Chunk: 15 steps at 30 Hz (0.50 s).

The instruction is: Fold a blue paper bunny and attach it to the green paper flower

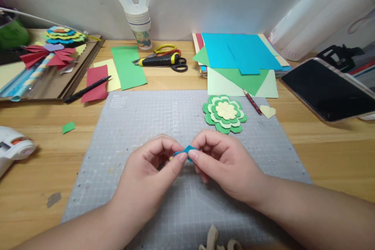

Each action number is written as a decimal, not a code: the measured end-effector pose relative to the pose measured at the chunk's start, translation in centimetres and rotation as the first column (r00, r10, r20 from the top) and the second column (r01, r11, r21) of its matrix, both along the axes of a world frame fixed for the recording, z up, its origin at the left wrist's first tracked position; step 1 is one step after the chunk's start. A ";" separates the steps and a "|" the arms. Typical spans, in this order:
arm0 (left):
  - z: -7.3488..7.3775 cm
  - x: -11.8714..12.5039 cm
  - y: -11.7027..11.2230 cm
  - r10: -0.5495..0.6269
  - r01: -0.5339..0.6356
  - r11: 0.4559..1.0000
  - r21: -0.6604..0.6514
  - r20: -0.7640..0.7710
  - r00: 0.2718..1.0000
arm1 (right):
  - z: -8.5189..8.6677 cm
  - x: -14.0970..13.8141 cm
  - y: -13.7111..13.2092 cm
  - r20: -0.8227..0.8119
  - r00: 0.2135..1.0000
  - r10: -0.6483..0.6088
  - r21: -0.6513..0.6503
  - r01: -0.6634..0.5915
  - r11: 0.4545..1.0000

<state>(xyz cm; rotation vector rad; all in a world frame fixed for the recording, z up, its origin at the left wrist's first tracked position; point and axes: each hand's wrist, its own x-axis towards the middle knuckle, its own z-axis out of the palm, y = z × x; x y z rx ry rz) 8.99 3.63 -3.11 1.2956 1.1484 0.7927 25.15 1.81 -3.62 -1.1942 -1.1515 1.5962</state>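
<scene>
Both my hands meet over the grey cutting mat and pinch a small folded piece of blue paper between them. My left hand holds its left end with thumb and forefinger closed. My right hand grips the right end, fingers curled. A layered green and cream paper flower lies on the mat just beyond my right hand.
Blue and green paper sheets are stacked at the back right, with a pencil and a cream paper heart. Scissors and a utility knife lie at the back. A phone rests right. Red, yellow and green strips and a black pen lie left.
</scene>
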 end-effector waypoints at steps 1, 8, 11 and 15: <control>0.0 0.0 0.0 0.013 -0.013 1.000 0.009 0.001 1.000 | 0.0 0.0 0.0 -0.012 1.000 -0.002 0.004 0.002 1.000; -0.2 -0.2 -0.1 0.085 -0.088 0.995 0.045 0.063 0.994 | -0.2 0.1 -0.1 -0.045 0.998 0.035 -0.003 -0.035 0.999; -0.2 -0.3 -0.2 0.067 -0.072 0.996 0.055 0.077 0.995 | -0.3 0.1 -0.2 -0.037 0.999 0.030 -0.001 -0.030 1.000; -0.3 -0.4 -0.1 0.075 -0.079 0.995 0.060 0.068 0.995 | -0.1 0.1 0.0 -0.032 0.999 0.012 0.045 -0.011 0.999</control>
